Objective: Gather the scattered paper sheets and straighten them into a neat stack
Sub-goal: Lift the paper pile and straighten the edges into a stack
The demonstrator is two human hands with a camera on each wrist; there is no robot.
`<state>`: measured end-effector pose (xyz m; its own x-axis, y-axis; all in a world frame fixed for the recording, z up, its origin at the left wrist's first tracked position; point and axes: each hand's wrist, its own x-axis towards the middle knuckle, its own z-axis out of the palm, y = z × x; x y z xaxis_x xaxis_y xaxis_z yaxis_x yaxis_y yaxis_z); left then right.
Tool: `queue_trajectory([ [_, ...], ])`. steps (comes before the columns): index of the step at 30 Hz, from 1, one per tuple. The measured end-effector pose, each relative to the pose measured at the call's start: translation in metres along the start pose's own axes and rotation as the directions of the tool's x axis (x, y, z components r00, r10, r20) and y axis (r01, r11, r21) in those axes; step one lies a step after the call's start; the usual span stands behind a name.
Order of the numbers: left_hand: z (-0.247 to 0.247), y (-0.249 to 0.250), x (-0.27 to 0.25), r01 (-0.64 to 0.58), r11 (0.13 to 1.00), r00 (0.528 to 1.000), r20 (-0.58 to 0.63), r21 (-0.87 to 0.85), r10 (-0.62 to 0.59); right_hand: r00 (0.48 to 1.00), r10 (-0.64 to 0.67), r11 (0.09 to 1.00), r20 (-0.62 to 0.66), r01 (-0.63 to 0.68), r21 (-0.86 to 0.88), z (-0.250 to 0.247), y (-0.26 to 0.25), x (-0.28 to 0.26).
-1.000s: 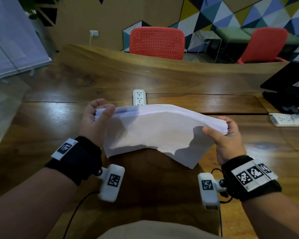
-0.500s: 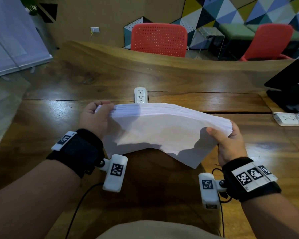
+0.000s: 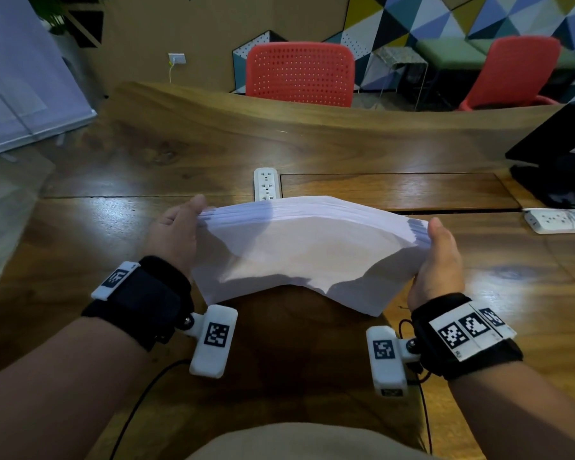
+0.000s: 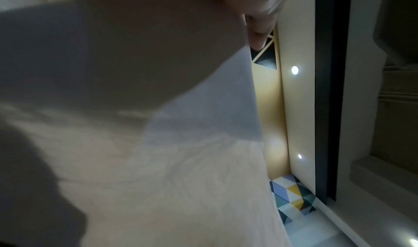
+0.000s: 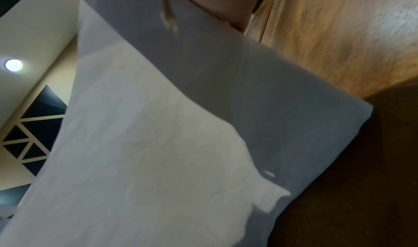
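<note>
Left hand clamped on the left end of the thick stack of white paper sheets, thumb laid over the top edge, fingers hidden behind. Stack held up on edge above the glossy brown wooden worktop, bowed upward in the middle, lower corners drooping toward the person; whether the bottom edge touches the wood cannot be told. From the left wrist view, only the shaded sheet face and one fingertip at its top. Behind the stack, a white power strip set in the worktop. Right hand gripping the right end, thumb on the near face, fingers behind. Farther right, a second white power strip lying flat.
</note>
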<state>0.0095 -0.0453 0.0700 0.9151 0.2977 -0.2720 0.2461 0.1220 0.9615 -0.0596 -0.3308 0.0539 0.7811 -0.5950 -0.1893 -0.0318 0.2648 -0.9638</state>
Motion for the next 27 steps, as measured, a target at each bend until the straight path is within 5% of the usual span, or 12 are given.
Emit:
queue_trajectory([
  [9, -0.001, -0.008, -0.007, -0.163, 0.986, 0.986, 0.034, -0.036, 0.164, 0.981, -0.101, 0.995, -0.168, 0.1, -0.015, 0.019, -0.007, 0.002],
  [15, -0.013, -0.018, -0.003, -0.249, 0.968, 0.949, 0.193, -0.028, 0.25, 0.971, -0.178, 0.984, -0.161, 0.177, -0.019, 0.017, -0.013, 0.009],
  [27, -0.004, -0.023, 0.004, -0.146, 0.984, 0.987, 0.047, -0.1, 0.151, 0.987, -0.122, 0.992, -0.109, 0.12, -0.029, 0.02, -0.012, -0.005],
])
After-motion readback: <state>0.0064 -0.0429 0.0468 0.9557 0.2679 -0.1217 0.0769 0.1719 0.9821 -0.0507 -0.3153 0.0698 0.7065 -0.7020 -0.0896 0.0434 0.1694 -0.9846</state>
